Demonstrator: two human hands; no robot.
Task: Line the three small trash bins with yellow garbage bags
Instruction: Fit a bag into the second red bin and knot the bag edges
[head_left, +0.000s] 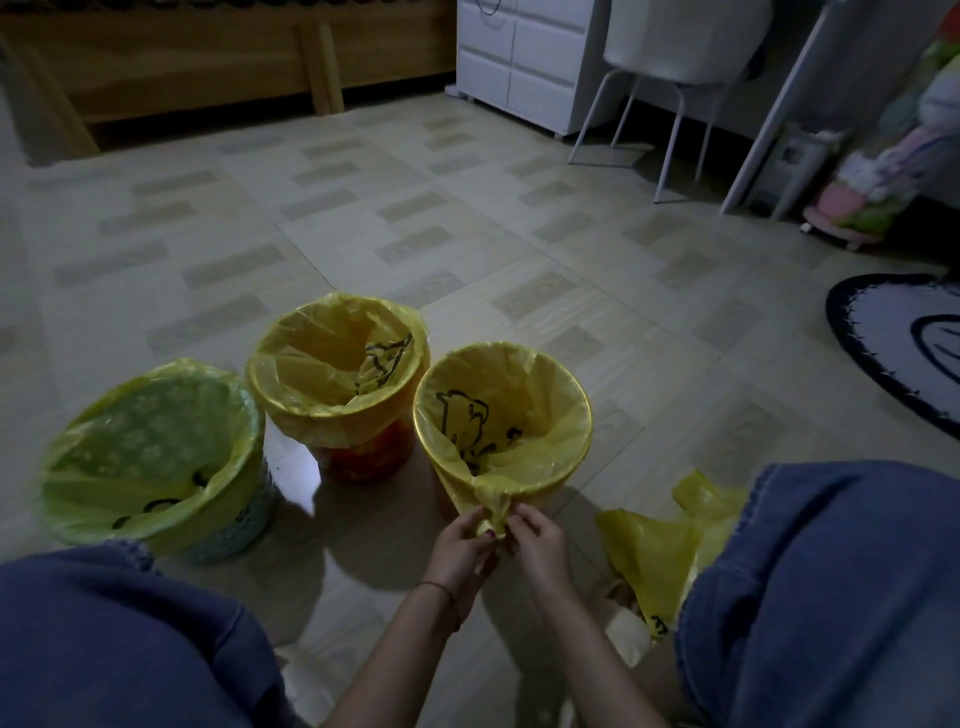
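Three small bins stand on the tiled floor, each with a yellow bag over its rim. The green bin (228, 535) is at the left, the red bin (363, 457) behind the middle, the right bin (566, 415) nearest my hands. At that bin's near rim the bag's slack is gathered into a twisted bunch (491, 501). My left hand (460, 545) and my right hand (537, 545) both pinch this bunch, fingers closed on the plastic. The black print on the bag shows inside the bin.
Spare yellow bags (654, 556) lie on the floor by my right knee. My knees in blue denim (831, 571) flank the hands. A round dark-edged rug (893, 343) is at the right. A white chair (675, 78), a white cabinet (519, 57) and a wooden bed frame (208, 62) stand behind.
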